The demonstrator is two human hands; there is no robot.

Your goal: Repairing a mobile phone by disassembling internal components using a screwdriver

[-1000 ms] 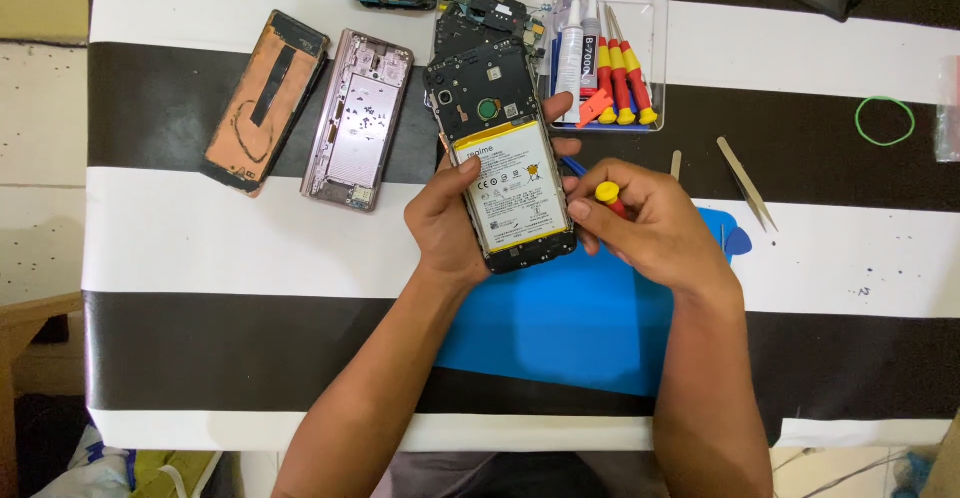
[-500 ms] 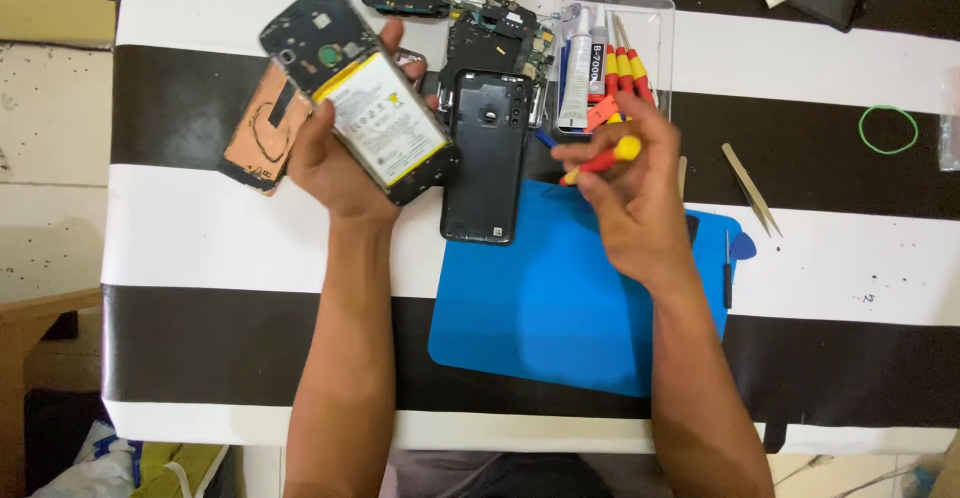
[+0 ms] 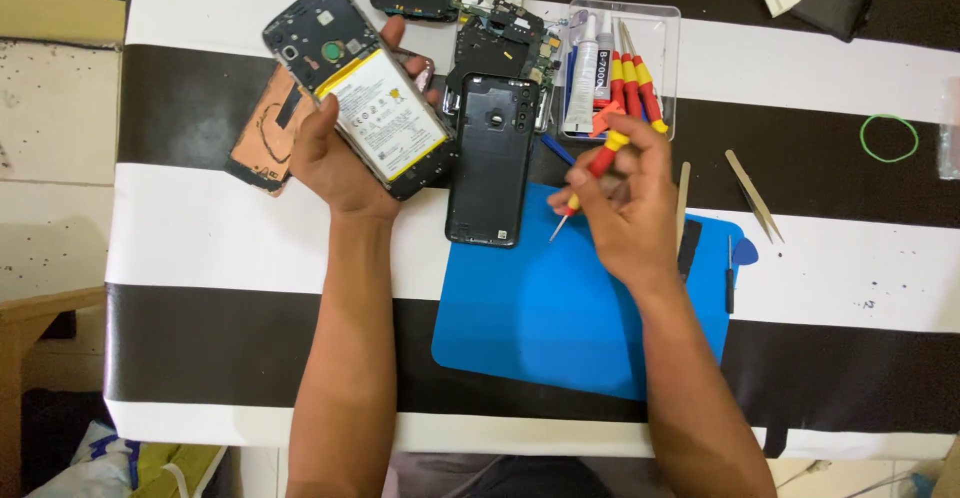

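The fingers of the left hand (image 3: pixel 335 158) are closed around an opened phone (image 3: pixel 360 88), gripping it by its two long sides. The phone is lifted above the table and tilted, with its yellow-and-white battery and its dark camera end facing up. It hangs over the far left part of the table, near the far edge.

The fingers of the right hand (image 3: pixel 625 203) are pinched together on a red-and-yellow screwdriver (image 3: pixel 592 171). Its thin tip points down and to the left, toward the blue mat (image 3: pixel 540 328). This hand is above the far edge of the mat.

Between the two hands a black back cover (image 3: pixel 492 158) lies flat, its near end resting on the far left corner of the mat. Just under the lifted phone lie a copper-coloured phone part (image 3: pixel 262 138) and another frame that is mostly hidden.

Behind the right hand, near the far edge of the table, stands a clear plastic tray (image 3: pixel 665 68) with a tube of glue (image 3: pixel 586 73) and more red-and-yellow screwdrivers (image 3: pixel 640 83). To the right of the hand lie a pale flat stick (image 3: pixel 682 193) and metal tweezers (image 3: pixel 755 196). A blue pick (image 3: pixel 745 250) lies at the right edge of the mat. A green rubber band (image 3: pixel 888 138) lies near the right edge of the table (image 3: pixel 200 238), which has black and white stripes.
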